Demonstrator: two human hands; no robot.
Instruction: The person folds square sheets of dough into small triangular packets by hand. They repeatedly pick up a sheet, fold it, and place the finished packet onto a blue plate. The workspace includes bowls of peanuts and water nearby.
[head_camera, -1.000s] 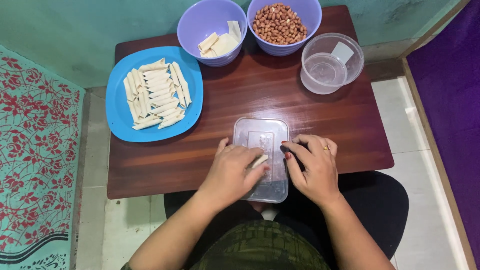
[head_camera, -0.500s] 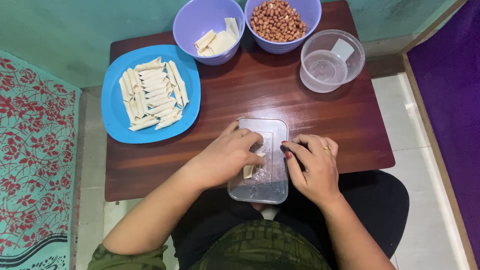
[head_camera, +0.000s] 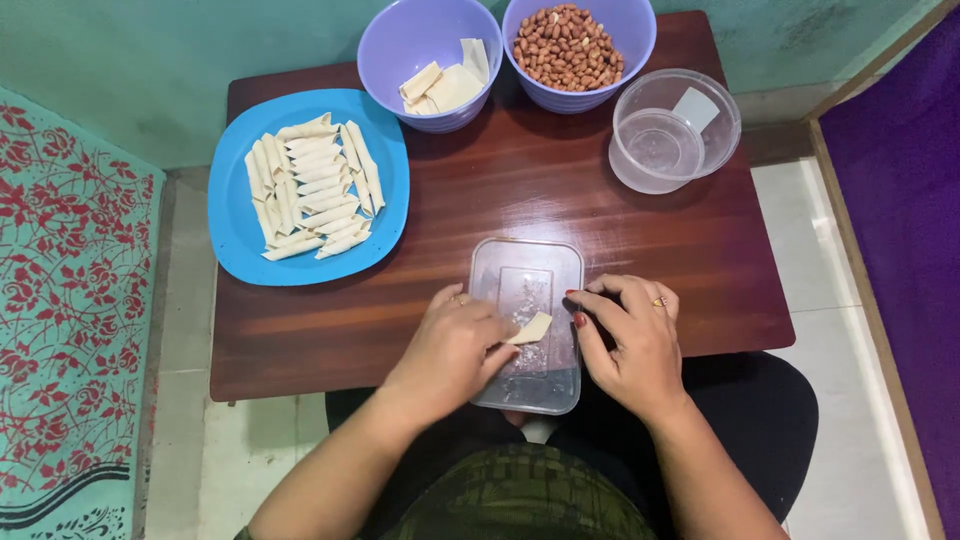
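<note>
A clear rectangular plastic lid (head_camera: 527, 275) lies at the near edge of the dark wooden table (head_camera: 520, 190). My left hand (head_camera: 450, 345) holds a small pale dough piece (head_camera: 530, 328) over the lid, fingers closed on it. My right hand (head_camera: 630, 335) rests at the lid's right side, its fingertips close to the dough; whether they touch it is unclear.
A blue plate (head_camera: 235, 215) with several rolled dough sticks sits at the left. At the back stand a purple bowl (head_camera: 400, 40) with flat dough pieces and a purple bowl of peanuts (head_camera: 570, 45). A clear round container (head_camera: 672, 130) is at the right.
My left hand has shifted slightly toward the lid's middle with the dough piece. The right hand has stayed in place.
</note>
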